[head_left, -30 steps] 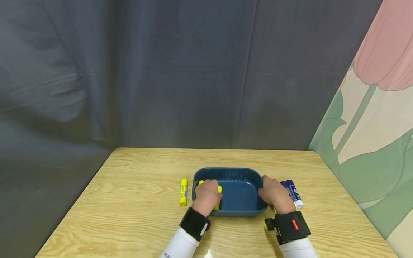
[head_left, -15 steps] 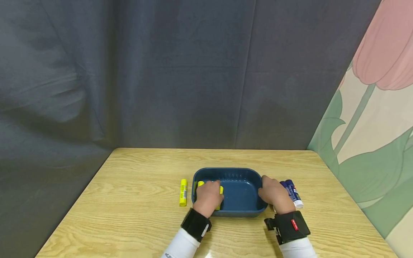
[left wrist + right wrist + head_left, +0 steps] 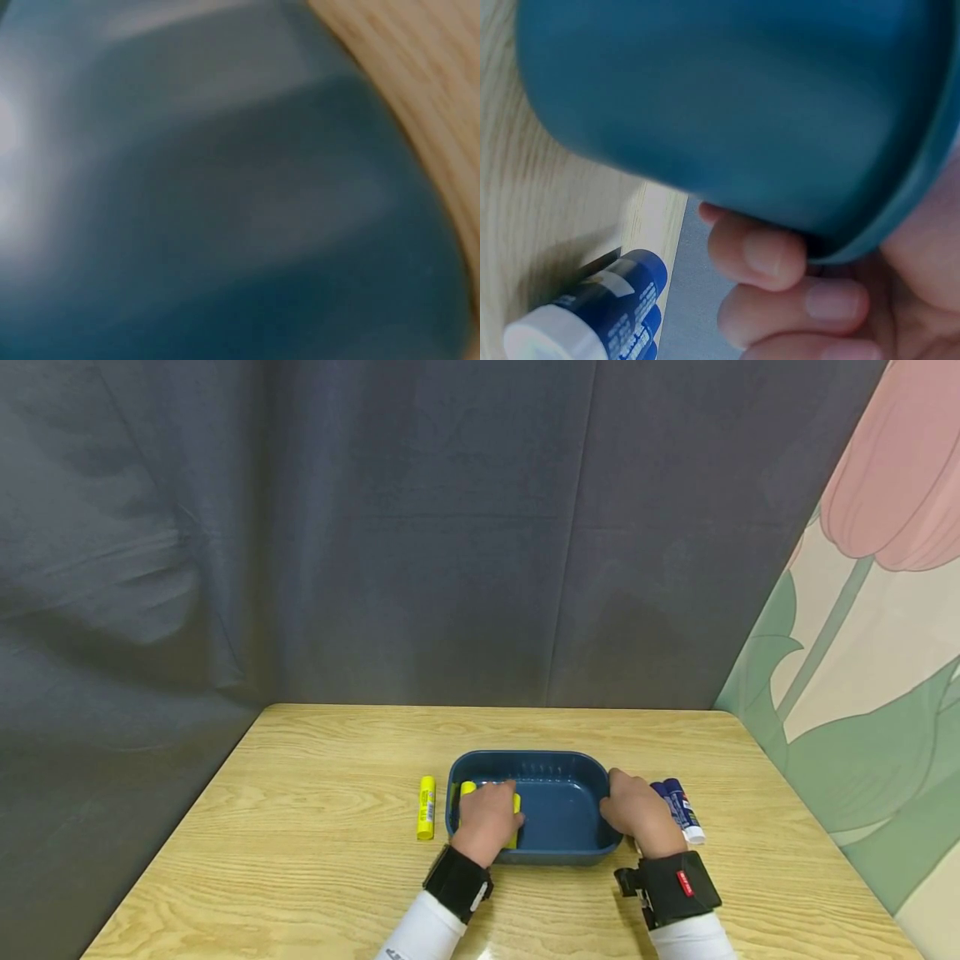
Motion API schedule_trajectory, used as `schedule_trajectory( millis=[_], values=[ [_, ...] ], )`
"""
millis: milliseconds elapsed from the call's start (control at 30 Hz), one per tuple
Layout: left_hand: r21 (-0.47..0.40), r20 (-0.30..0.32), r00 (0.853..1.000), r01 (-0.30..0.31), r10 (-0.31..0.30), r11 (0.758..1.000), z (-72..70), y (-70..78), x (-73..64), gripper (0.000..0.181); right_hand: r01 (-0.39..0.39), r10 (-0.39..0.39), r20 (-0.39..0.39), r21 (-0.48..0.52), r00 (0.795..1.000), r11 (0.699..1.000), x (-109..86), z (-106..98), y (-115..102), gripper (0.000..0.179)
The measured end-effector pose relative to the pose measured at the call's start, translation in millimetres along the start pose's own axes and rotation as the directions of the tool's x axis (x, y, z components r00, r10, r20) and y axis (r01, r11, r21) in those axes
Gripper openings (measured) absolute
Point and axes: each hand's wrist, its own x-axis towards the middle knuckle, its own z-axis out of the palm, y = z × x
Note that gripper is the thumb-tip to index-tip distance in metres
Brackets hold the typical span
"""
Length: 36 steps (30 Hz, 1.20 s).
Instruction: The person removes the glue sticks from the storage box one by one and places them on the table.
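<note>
My left hand (image 3: 487, 818) reaches into a dark blue plastic basin (image 3: 558, 857), its fingers bent down around a yellow glue stick (image 3: 516, 831) that shows along its thumb side. Another yellow glue stick (image 3: 468, 787) peeks out beyond the knuckles, mostly covered by the hand. At the basin's right end, my right hand (image 3: 641, 810) grips the rim. Its curled fingertips (image 3: 765, 251) press the outer wall under the lip in the right wrist view. The left wrist view holds only the basin's blurred outer wall (image 3: 225, 187), with the left fingers hidden.
One yellow glue stick (image 3: 426, 808) lies on the wooden table (image 3: 300, 860) left of the basin. Several blue glue sticks with white ends (image 3: 684, 810) lie just right of the right hand. A grey curtain (image 3: 450, 568) hangs behind the table.
My left hand has shifted slightly right inside the basin, and the yellow glue stick at its thumb side has moved with it. The right hand and basin stay put.
</note>
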Motion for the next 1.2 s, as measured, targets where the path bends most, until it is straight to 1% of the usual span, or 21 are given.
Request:
schedule_trajectory(
  millis=[133,400,567,1000,1200],
  values=[
    [-0.001,0.003,1.000,0.000,0.000,1.000,1.2,0.6,0.3,0.053,-0.001,0.001,-0.001,0.006,1.000,1.000,0.1,0.3,0.2,0.046],
    [0.005,-0.017,1.000,-0.006,0.006,1.000,1.5,0.4,0.8,0.053,-0.004,0.004,0.007,0.018,1.000,1.000,-0.2,0.0,0.5,0.045],
    [0.013,-0.018,1.000,-0.008,0.009,1.000,2.5,0.3,0.9,0.053,-0.006,0.005,0.011,0.015,1.000,1.000,0.3,-0.5,0.6,0.045],
    [0.015,-0.010,1.000,0.008,-0.008,1.000,2.4,1.9,2.5,0.053,0.007,-0.007,-0.001,0.006,1.000,1.000,-0.3,-0.3,1.4,0.045],
    [0.030,-0.029,1.000,0.002,-0.002,1.000,3.7,2.3,1.1,0.052,0.004,-0.004,-0.001,0.001,1.000,1.000,0.1,0.5,1.8,0.046]
  ],
)
